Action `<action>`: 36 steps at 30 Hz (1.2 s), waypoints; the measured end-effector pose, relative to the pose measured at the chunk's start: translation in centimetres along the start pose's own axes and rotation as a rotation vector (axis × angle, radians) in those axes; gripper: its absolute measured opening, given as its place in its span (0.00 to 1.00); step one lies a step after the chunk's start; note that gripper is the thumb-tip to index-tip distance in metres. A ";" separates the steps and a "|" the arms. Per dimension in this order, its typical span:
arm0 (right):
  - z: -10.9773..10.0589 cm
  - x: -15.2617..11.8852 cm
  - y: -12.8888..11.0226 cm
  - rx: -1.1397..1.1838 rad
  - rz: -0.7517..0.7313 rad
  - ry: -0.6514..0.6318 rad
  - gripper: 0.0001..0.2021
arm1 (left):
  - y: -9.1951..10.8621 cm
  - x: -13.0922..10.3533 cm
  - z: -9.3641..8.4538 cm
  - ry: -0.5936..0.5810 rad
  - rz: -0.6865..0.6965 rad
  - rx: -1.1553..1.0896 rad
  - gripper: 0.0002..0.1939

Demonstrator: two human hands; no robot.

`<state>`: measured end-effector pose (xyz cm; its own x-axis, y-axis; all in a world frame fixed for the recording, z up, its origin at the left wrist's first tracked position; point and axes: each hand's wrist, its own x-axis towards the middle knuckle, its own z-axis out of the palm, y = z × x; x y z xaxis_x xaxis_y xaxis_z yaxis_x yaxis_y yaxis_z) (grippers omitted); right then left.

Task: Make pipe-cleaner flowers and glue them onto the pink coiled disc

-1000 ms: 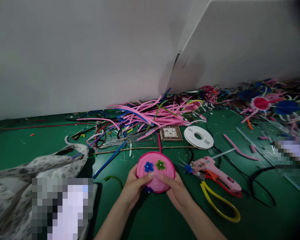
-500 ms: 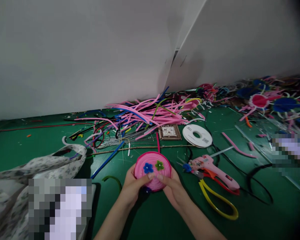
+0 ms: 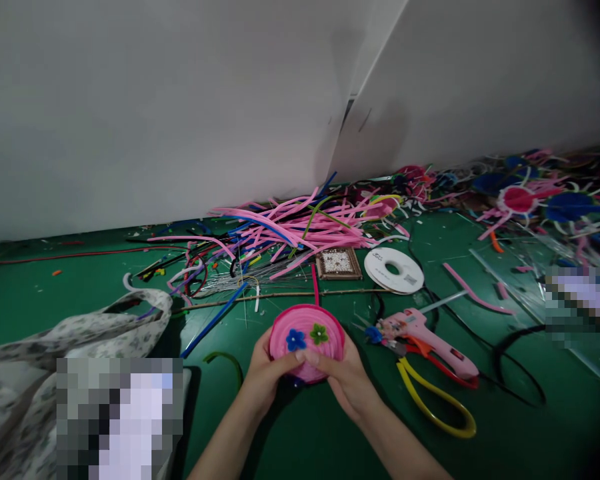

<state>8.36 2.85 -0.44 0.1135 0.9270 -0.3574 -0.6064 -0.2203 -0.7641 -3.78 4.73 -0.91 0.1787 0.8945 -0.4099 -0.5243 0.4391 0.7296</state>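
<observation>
A round pink coiled disc (image 3: 307, 327) is held in front of me, its face made of rings of fuzzy pipe cleaner with a darker pink edge. A blue flower (image 3: 295, 340) and a green flower (image 3: 319, 333), each with a pale bead at its centre, sit on that face. My left hand (image 3: 267, 363) grips the disc's left side, thumb on the front. On the right side my right hand (image 3: 345, 367) grips it likewise, and the two thumbs meet near the lower middle. The fingers behind the disc are hidden. Something dark blue shows under its lower edge.
Behind lies a heap of pink pipe cleaners (image 3: 300, 223), beside a small bead tray (image 3: 339, 273) and a white spool (image 3: 394, 271). To the right are a pink glue gun (image 3: 420, 333) and yellow-handled pliers (image 3: 437, 410). A floral cloth bag (image 3: 80, 333) lies left.
The right thumb has shifted left along the disc's face, to meet the left thumb. The disc stays in almost the same place.
</observation>
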 end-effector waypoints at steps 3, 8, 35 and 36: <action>-0.3 0.0 0.0 -0.021 0.006 -0.029 0.31 | 0.6 -0.3 0.2 -0.047 -0.005 -0.030 0.22; -0.5 0.0 -0.1 -0.014 0.034 -0.051 0.31 | 0.6 -0.3 0.3 -0.008 -0.012 -0.053 0.19; -1.9 0.0 -1.1 -0.198 -0.134 0.093 0.16 | 0.6 -0.5 -0.9 -0.243 -0.218 0.141 0.16; -2.0 0.0 -0.9 -0.210 -0.158 0.125 0.16 | 0.6 -0.5 -0.8 -0.239 -0.212 0.138 0.17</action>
<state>10.47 2.45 -0.81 0.2978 0.9129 -0.2790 -0.3988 -0.1465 -0.9053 -4.86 4.46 -0.74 0.4704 0.7695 -0.4320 -0.3401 0.6098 0.7159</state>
